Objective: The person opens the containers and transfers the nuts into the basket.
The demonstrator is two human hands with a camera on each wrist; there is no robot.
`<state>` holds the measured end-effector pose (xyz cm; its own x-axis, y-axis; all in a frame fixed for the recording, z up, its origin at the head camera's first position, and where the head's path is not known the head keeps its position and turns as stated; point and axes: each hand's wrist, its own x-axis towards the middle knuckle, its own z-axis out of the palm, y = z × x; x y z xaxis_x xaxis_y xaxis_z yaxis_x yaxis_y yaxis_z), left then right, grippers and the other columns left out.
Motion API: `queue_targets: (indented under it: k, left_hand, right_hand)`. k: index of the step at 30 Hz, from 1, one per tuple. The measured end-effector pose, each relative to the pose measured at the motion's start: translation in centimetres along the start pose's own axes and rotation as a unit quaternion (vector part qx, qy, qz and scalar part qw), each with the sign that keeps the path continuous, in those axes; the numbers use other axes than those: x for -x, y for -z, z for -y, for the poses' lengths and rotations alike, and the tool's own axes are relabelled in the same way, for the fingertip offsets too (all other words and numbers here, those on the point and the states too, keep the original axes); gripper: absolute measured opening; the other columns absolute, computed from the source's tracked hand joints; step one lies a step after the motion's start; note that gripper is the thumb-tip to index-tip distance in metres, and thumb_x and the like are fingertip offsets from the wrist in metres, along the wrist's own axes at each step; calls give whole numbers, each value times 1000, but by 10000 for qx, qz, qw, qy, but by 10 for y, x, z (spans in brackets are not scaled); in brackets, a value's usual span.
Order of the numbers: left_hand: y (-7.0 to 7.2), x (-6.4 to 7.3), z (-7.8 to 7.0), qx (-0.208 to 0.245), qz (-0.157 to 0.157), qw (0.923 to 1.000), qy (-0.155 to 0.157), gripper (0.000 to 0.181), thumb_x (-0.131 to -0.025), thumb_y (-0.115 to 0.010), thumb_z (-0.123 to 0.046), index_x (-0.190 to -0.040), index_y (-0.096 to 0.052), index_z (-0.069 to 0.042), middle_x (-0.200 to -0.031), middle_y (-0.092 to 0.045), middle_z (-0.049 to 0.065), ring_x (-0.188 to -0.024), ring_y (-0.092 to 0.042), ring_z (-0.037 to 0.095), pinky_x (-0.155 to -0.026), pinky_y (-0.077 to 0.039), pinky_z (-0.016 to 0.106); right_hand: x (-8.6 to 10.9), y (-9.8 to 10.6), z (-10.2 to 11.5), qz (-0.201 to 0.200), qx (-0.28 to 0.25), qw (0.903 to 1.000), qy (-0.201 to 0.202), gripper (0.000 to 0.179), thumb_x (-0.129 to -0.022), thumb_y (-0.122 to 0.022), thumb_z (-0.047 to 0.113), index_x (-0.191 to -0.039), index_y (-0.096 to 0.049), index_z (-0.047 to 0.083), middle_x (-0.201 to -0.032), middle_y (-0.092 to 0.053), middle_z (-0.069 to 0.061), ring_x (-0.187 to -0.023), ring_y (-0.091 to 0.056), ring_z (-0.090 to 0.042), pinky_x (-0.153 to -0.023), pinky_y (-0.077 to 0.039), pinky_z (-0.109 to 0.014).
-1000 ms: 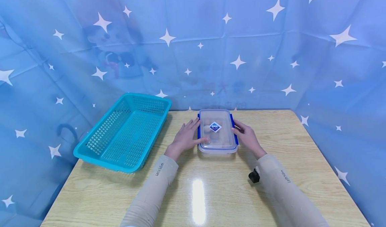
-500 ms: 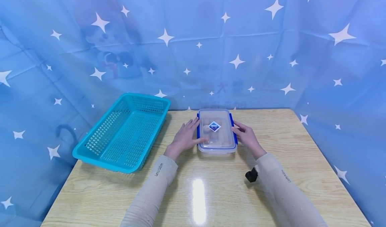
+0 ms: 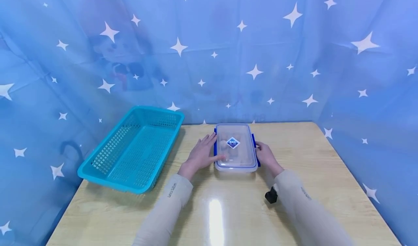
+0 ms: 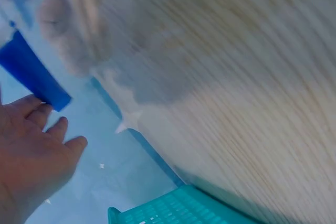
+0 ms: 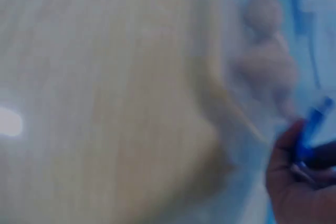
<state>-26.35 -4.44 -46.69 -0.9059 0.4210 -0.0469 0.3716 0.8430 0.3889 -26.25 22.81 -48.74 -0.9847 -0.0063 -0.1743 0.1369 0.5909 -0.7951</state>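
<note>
A clear plastic food container (image 3: 236,159) with a blue-rimmed lid and blue side latches stands at the table's far side, a diamond-shaped label on its lid. Several pale brown, rounded things (image 4: 54,17) show blurred through its wall. My left hand (image 3: 200,154) rests along its left side, fingers extended at the blue latch (image 4: 34,72) and thumb lying on the lid. On the opposite side, my right hand (image 3: 266,155) has its fingers curled at the right latch (image 5: 315,124), which sticks out from the lid edge. The head view hides part of that latch behind the hand.
A turquoise perforated basket (image 3: 153,177) stands to the left on the wooden table (image 3: 326,188). A blue curtain with white stars (image 3: 209,68) rises behind the table and at its sides. A small black device (image 3: 271,195) sits by the right sleeve.
My right hand has shifted its grip down the right side, its thumb now off the lid's edge, and the right latch stands further out. The left hand stays put; the head view has tilted up slightly.
</note>
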Motion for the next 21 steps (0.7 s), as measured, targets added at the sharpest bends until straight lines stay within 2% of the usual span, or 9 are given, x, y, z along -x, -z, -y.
queue_targets:
  k: [2, 4, 6, 9, 12, 15, 18, 21]
  left_hand:
    - [-3, 0, -2, -82, 19, 10000, -5, 96, -89, -53, -71, -161, -17, -19, -169, -13, 2, -157, -12, 26, -128, -12, 48]
    - [-4, 0, -3, -108, 9, 9999, 15, 96, -89, -54, -72, -161, -19, -19, -169, -15, 2, -157, -12, 26, -128, -12, 48]
    - [-4, 0, -4, -124, 40, 9999, 21, 97, -88, -54, -73, -161, -18, -19, -169, -15, 2, -157, -12, 25, -128, -13, 48]
    - [-4, 3, -4, -82, 71, 9999, 52, 97, -88, -54, -72, -161, -19, -18, -169, -14, 3, -157, -14, 27, -128, -14, 48]
    - [-3, 4, -4, -93, 31, 9999, 60, 97, -89, -53, -72, -161, -19, -16, -169, -14, 2, -156, -15, 27, -128, -15, 49]
    - [-2, 4, -4, -16, -26, 9999, 99, 96, -89, -55, -70, -160, -20, -15, -169, -14, 3, -156, -16, 28, -128, -16, 49]
    - [-4, 3, -5, 332, 7, 9992, 209, 96, -89, -59, -67, -161, -20, -16, -169, -13, 3, -155, -20, 29, -126, -22, 48]
    - [-5, 1, -8, 1169, -73, 9925, 354, 93, -90, -64, -58, -160, -21, -15, -169, -15, 5, -153, -24, 31, -124, -27, 48]
  right_hand:
    - [1, 6, -2, 125, 258, 9996, 79, 48, -106, -35, 7, -148, -30, -16, -133, -53, -38, -117, -59, -46, -98, -53, -51]
    - [4, 14, 0, 115, 387, 9990, 180, 51, -107, -36, 12, -150, -28, -14, -138, -51, -36, -121, -57, -46, -102, -51, -52]
    - [9, 23, 2, 87, 479, 9978, 443, 55, -108, -38, 18, -152, -25, -12, -147, -43, -35, -131, -49, -48, -110, -44, -55]
    - [17, 24, -1, 187, 375, 9955, 852, 69, -107, -44, 33, -157, -16, -4, -159, -26, -30, -145, -32, -49, -120, -29, -58]
    - [25, 19, -5, 500, 357, 9907, 1214, 91, -97, -61, 45, -160, -8, 4, -165, -12, -26, -150, -19, -49, -121, -21, -61]
    - [31, 10, -8, 722, 371, 9849, 1529, 113, -85, -76, 45, -161, -2, 8, -167, -3, -22, -152, -11, -48, -120, -17, -65]
    - [35, 3, -10, 747, 449, 9811, 1726, 125, -77, -84, 44, -161, 1, 9, -168, 1, -20, -153, -8, -47, -120, -17, -66]
    - [38, 1, -9, 637, 557, 9810, 1744, 129, -74, -87, 45, -161, 1, 7, -168, 2, -20, -152, -10, -47, -120, -19, -65]
